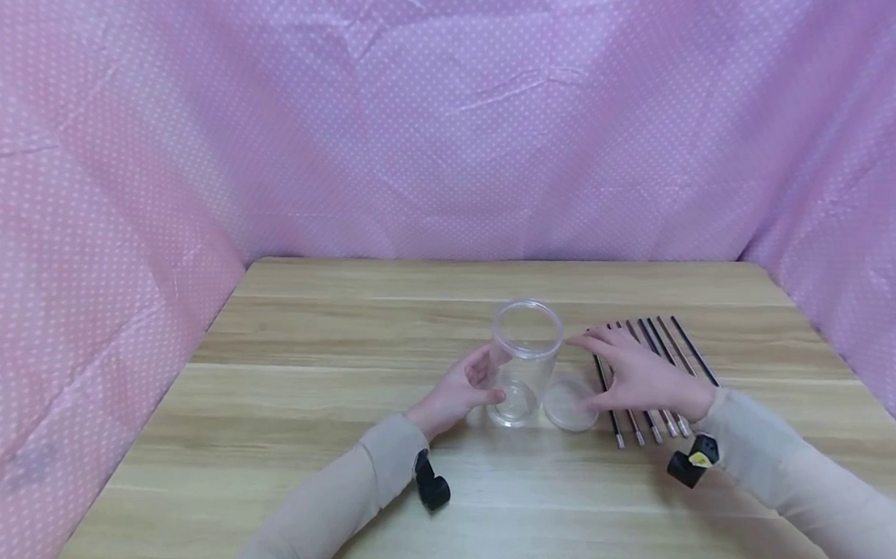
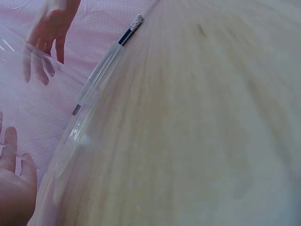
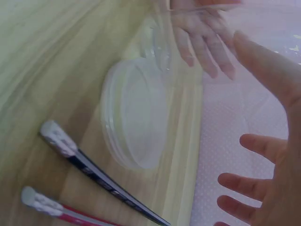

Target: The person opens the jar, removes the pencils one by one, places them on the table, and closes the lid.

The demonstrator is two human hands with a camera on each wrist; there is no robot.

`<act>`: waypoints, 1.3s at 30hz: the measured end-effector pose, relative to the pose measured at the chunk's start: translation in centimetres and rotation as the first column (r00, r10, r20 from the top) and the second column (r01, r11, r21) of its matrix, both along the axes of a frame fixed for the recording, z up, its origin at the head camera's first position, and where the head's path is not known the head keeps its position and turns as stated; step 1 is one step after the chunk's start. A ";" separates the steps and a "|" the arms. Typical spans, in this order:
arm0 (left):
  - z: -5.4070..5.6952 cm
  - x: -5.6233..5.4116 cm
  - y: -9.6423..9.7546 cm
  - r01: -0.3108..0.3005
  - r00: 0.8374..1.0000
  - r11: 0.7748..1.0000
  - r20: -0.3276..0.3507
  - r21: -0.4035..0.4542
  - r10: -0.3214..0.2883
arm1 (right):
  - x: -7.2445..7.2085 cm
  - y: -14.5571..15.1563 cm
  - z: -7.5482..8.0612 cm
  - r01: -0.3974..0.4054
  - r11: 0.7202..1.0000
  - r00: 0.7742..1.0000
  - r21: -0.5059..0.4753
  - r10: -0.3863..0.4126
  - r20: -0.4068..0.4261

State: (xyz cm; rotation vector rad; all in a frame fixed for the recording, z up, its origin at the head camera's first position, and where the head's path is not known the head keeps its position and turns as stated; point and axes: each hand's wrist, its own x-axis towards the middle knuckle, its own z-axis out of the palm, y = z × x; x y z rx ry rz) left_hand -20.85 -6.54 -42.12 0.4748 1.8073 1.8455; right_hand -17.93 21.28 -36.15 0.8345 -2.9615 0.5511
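A tall clear plastic jar (image 1: 530, 368) stands upright and uncovered on the table. My left hand (image 1: 464, 389) is at its left side, thumb toward the front and fingers slightly bent, not closed round it; whether it touches the wall I cannot tell. My right hand (image 1: 640, 375) hovers over the pencils (image 1: 691, 348), fingers spread toward the jar's right side, holding nothing. Between jar and pencils lies a round clear lid (image 3: 136, 113), flat on the wood. Through the jar's wall, the right wrist view shows the left hand's fingers (image 3: 202, 42) fairly straight.
Several dark and reddish pencils with eraser ends lie side by side on the wooden table (image 1: 330, 335), partly under the right hand. Pink dotted cloth (image 1: 442, 146) hangs behind the table and along both sides. Each wrist carries a small black camera (image 1: 430, 483).
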 end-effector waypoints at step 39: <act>0.5 4.0 1.8 -0.083 0.996 0.997 0.026 0.003 0.083 | 4.2 -0.5 -3.3 -0.088 0.989 0.991 0.117 0.076 0.108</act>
